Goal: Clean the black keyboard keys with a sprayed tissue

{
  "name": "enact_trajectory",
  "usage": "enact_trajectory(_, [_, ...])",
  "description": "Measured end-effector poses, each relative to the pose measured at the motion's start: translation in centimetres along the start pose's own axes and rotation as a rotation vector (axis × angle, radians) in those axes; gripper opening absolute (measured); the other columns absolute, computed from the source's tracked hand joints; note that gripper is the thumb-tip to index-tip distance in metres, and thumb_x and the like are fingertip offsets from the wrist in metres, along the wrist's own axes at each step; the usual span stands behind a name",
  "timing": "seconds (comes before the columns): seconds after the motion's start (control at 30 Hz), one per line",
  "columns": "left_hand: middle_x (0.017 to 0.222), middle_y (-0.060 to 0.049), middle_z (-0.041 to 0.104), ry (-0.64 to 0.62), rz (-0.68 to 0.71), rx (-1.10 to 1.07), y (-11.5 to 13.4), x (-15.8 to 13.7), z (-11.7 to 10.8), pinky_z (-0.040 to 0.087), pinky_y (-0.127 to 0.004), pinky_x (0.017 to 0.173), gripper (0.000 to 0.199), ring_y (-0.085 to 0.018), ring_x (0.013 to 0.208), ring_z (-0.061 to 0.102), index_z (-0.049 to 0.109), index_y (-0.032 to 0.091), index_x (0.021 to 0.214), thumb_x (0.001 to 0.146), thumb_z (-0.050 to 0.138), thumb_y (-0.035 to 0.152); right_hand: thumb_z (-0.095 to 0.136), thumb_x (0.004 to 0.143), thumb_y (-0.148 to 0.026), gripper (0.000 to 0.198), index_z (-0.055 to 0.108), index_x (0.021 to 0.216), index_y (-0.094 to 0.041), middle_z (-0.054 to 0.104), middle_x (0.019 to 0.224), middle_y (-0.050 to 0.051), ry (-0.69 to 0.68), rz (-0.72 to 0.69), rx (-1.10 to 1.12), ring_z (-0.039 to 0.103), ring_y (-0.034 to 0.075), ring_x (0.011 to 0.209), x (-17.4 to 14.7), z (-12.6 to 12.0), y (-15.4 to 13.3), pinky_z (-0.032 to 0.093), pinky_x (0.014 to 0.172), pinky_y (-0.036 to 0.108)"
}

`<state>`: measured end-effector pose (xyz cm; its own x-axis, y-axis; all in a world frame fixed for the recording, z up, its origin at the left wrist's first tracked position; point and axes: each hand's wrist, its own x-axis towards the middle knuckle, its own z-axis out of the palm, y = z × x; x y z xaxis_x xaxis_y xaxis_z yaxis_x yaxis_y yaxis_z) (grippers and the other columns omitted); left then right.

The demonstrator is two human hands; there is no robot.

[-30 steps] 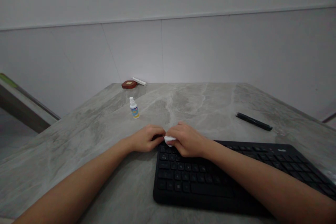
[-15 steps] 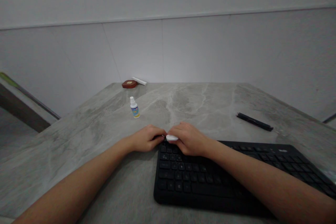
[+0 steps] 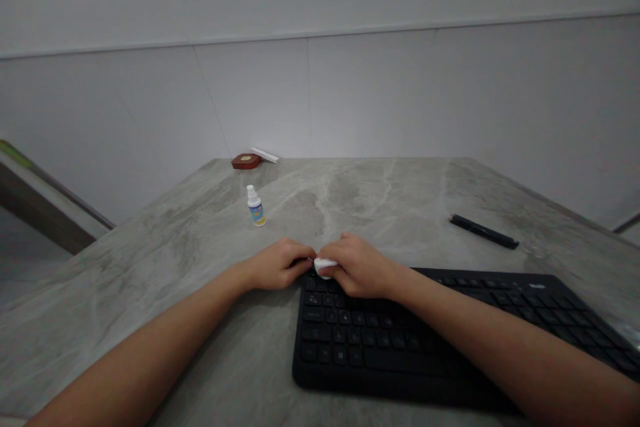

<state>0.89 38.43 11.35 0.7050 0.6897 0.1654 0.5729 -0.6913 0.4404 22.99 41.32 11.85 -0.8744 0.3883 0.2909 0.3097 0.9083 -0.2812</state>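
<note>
Both hands are working close together at the keyboard's [image 3: 400, 363] far left corner. Right hand [image 3: 363, 270] is gripping a white wad [image 3: 324, 268] between thumb and curled fingers, with the wad sitting over the top-left keys; whether it is touching them, can't tell. Left hand [image 3: 281, 265] is bending its fingers and thumb in toward that same corner, fingertips nearly meeting the wad; can't tell if it is gripping the keyboard edge, fingertips too small and dark. Right forearm is crossing above the keyboard, hiding many middle keys; left forearm is passing over the counter [image 3: 350, 197] to the left of it.

Keyboard is lying flat, keys up, on the counter's near right part, its right end stretching toward the counter's right edge. Bottle [image 3: 257, 208], white with a blue and yellow label, is standing left of the counter's middle, beyond the left hand. Pen [image 3: 484, 231], black, is lying at a slant beyond the keyboard, toward the right edge. Brown case [image 3: 245, 161] is resting by the counter's far left corner, a white strip [image 3: 265, 155] angling just beside it. Pale wall [image 3: 380, 93] is rising behind the far edge.
</note>
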Motion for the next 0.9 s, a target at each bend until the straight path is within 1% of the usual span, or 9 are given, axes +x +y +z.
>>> enact_trajectory(0.07, [0.072,-0.003,0.065,-0.004,0.001,0.001,-0.01,0.0,0.01,0.041,-0.024,0.064,0.025,-0.016,0.065,0.06,0.064,0.016,0.091,0.099,0.042,0.025,0.055,0.088,-0.015,0.01,0.06,0.08,-0.016,0.068,0.076,0.004,0.015,0.052,-0.051,0.057,0.017,0.068,0.13,-0.16,0.05,0.035,0.071,0.033])
enact_trajectory(0.13, [0.071,-0.003,0.064,-0.004,0.0,0.004,-0.06,-0.03,0.03,0.04,-0.024,0.063,0.025,-0.016,0.064,0.059,0.063,0.016,0.09,0.099,0.042,0.025,0.055,0.088,-0.015,0.01,0.061,0.08,-0.015,0.068,0.076,0.005,0.007,0.063,-0.059,0.057,0.017,0.069,0.17,-0.37,0.13,0.035,0.071,0.033])
enact_trajectory(0.27, [0.068,-0.002,0.062,-0.003,-0.004,0.012,-0.2,-0.06,0.06,0.039,-0.024,0.061,0.026,-0.016,0.063,0.058,0.061,0.016,0.084,0.099,0.042,0.025,0.056,0.087,-0.015,0.009,0.061,0.081,-0.015,0.069,0.078,0.005,-0.033,0.035,-0.003,0.059,0.017,0.071,0.06,-0.62,0.26,0.037,0.072,0.032])
enact_trajectory(0.4, [0.071,-0.003,0.063,-0.01,-0.006,0.013,-0.23,-0.04,0.05,0.04,-0.025,0.063,0.025,-0.016,0.066,0.06,0.062,0.016,0.087,0.099,0.042,0.026,0.054,0.086,-0.014,0.01,0.062,0.08,-0.016,0.069,0.077,0.004,-0.033,0.01,0.004,0.058,0.017,0.07,0.05,-0.63,0.34,0.037,0.072,0.031])
enact_trajectory(0.6, [0.072,-0.003,0.065,-0.02,-0.019,0.015,0.05,-0.04,-0.14,0.041,-0.024,0.064,0.027,-0.016,0.067,0.061,0.063,0.015,0.089,0.1,0.041,0.027,0.053,0.082,-0.012,0.012,0.064,0.081,-0.016,0.07,0.078,0.005,-0.078,-0.017,0.007,0.058,0.016,0.068,0.25,-0.89,0.35,0.038,0.07,0.03])
enact_trajectory(0.77, [0.078,-0.004,0.068,-0.018,-0.026,0.01,0.22,0.03,-0.22,0.043,-0.025,0.067,0.026,-0.017,0.071,0.062,0.064,0.015,0.095,0.1,0.041,0.027,0.053,0.079,-0.011,0.012,0.064,0.08,-0.016,0.069,0.075,0.004,-0.051,-0.049,0.003,0.058,0.016,0.067,0.01,-0.65,0.42,0.037,0.069,0.03])
enact_trajectory(0.9, [0.08,-0.004,0.069,-0.021,-0.029,0.001,0.12,0.03,-0.13,0.044,-0.024,0.069,0.026,-0.016,0.072,0.063,0.065,0.016,0.097,0.1,0.041,0.026,0.054,0.079,-0.012,0.01,0.063,0.077,-0.017,0.068,0.072,0.002,-0.051,-0.103,0.026,0.056,0.015,0.063,-0.39,-0.15,0.13,0.036,0.065,0.029])
